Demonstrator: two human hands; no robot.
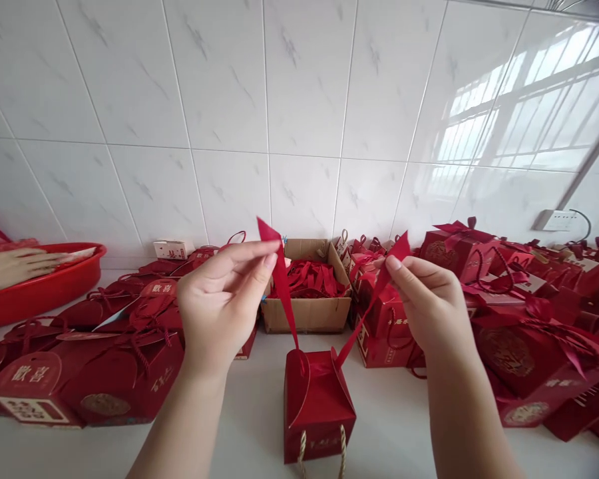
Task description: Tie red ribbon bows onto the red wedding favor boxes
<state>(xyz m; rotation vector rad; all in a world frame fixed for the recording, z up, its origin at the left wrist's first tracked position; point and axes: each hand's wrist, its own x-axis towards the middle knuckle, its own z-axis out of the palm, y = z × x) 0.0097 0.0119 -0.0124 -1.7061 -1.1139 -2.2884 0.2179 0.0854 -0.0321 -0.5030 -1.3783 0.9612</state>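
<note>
A small red gift box stands in front of me on the white table, its top flaps folded inward and a twisted gold cord handle hanging at its near side. A red ribbon comes up out of the box top in two tails spread in a V. My left hand pinches one tail near its end between thumb and fingers. The other tail is pinched by my right hand, its pointed tip sticking up past the fingers. Both hands are raised above the box.
Behind the gift box sits a cardboard box full of red ribbons. Red gift boxes crowd the left; more boxes with bows are stacked at right. Another person's hand reaches over a red basin. A tiled wall stands behind.
</note>
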